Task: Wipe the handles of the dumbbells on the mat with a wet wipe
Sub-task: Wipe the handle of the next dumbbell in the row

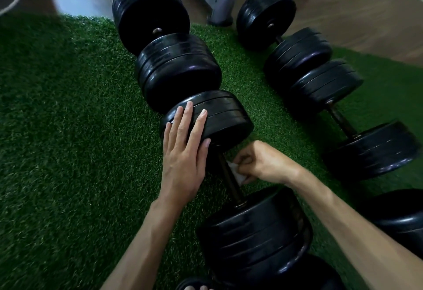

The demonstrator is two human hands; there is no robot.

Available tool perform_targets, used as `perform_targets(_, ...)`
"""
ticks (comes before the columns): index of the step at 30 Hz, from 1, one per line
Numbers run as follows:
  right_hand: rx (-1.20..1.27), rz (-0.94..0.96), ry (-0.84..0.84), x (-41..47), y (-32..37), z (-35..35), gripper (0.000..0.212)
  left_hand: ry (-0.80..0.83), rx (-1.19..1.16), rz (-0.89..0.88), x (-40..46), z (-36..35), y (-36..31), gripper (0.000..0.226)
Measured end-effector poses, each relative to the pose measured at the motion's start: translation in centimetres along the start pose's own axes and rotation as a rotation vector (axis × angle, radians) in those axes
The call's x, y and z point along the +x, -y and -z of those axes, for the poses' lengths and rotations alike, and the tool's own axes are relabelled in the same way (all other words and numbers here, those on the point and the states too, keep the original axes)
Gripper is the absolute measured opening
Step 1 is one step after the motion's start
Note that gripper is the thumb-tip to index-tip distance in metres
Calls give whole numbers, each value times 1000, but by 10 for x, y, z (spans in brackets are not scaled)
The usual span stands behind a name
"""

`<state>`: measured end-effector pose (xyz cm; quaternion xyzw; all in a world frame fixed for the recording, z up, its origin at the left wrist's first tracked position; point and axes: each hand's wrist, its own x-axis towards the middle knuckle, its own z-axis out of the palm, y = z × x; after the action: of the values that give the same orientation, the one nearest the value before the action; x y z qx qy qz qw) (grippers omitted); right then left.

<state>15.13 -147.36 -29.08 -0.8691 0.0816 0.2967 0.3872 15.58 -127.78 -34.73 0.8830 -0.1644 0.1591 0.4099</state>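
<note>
The fingers of the right hand [258, 164] are curled shut, and a small white wet wipe [235, 172] is pinched in them. The wipe is pressed against the right side of a dark handle [229, 178]. This handle belongs to the near dumbbell [251, 230]. The bar runs from the far weight [219, 118] down and a little to the right, to the big near weight.

The left hand [183, 152] is laid flat and open on the far weight, with the fingers spread. Nothing is held in it. The weight is probably being kept from rolling.

The right hand is the one closer to the bar, so the rubbing is likely to be done by it, along the bar's long way. Not much room is left. The bar is short and is shut in by a black weight at each end. The wipe can only be slid a little way up or down before a weight is bumped.

Green mat [68, 129] lies open to the left. On the right, a second dumbbell [338, 115] is lying near, with its own bar [341, 122] not yet touched. More black weights [164, 61] are lined up farther away.
</note>
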Motion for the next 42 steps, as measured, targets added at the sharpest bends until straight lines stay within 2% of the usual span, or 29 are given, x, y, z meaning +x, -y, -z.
perform_targets(2, 56, -21, -27, 2, 0, 1, 13, 2, 6, 1, 0, -1, 0, 50)
perform_targets(6, 232, 7, -197, 19, 7, -5, 16, -1, 10, -3, 0, -1, -1, 50)
perform_targets(9, 184, 15, -133, 22, 5, -12, 13, -1, 4, -3, 0, 0, 0, 50)
perform_targets(14, 209, -115, -18, 16, -8, -3, 13, -3, 0, -5, 1, 0, 1, 50)
perform_targets(19, 403, -131, -85, 25, 5, -10, 18, -4, 1, -5, 1, -1, 0, 50)
perform_targets(23, 606, -172, 67, 27, 10, -9, 15, -11, -13, -3, 1, -1, 0, 50)
perform_targets(25, 653, -205, 89, 28, 9, -9, 13, -10, -14, 1, 0, -1, 0, 51)
perform_targets(31, 615, -217, 104, 33, 4, -9, 12, -3, -13, 4, 1, 0, 0, 51)
perform_targets(37, 634, -214, 13, 32, -4, 0, 15, -4, -3, -1, 1, -1, 1, 50)
perform_targets(42, 442, -190, 150, 33, 4, -9, 24, -17, -8, 3, 2, -2, 0, 50)
